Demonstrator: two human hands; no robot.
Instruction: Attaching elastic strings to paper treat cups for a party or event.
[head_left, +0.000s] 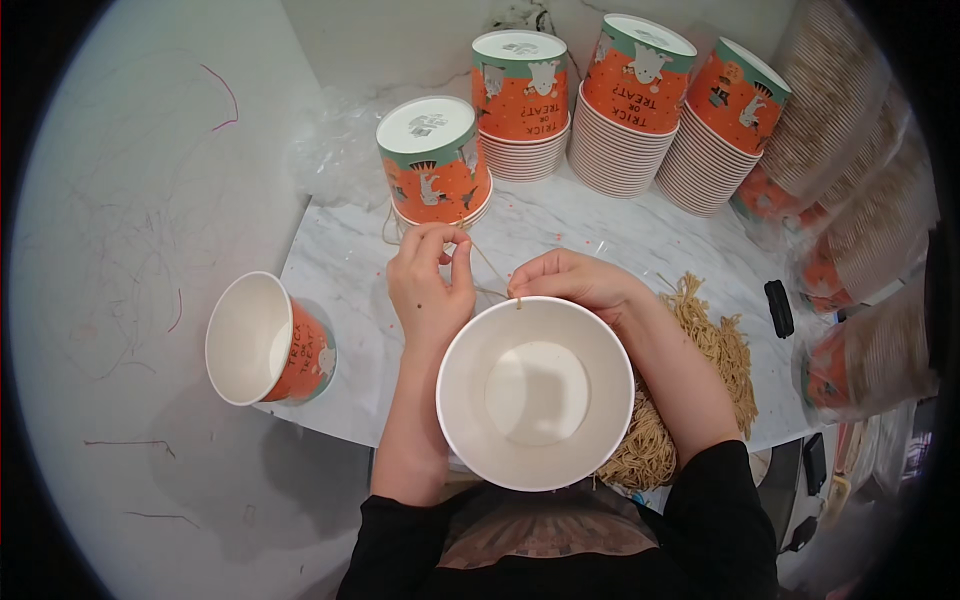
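A large white-lined paper bucket (535, 390) sits between my forearms with its open mouth facing up. Light brown twine (487, 260) runs through or over its far rim, where a small bit shows inside. My left hand (430, 280) is closed, pinching the twine a little beyond and left of the bucket. At the far rim, the thumb and fingers of my right hand (575, 285) are pressed together on the twine, close against the bucket. Bundles of cut twine (715, 350) lie beneath and beside my right forearm, partly hidden by it and the bucket.
A short stack of upside-down orange and green buckets (430, 165) stands just beyond my left hand. Taller stacks (625, 140) line the back. One bucket (250, 340) is tipped at the table's left edge. Plastic-wrapped stacks (865, 250) and a black object (778, 308) are right.
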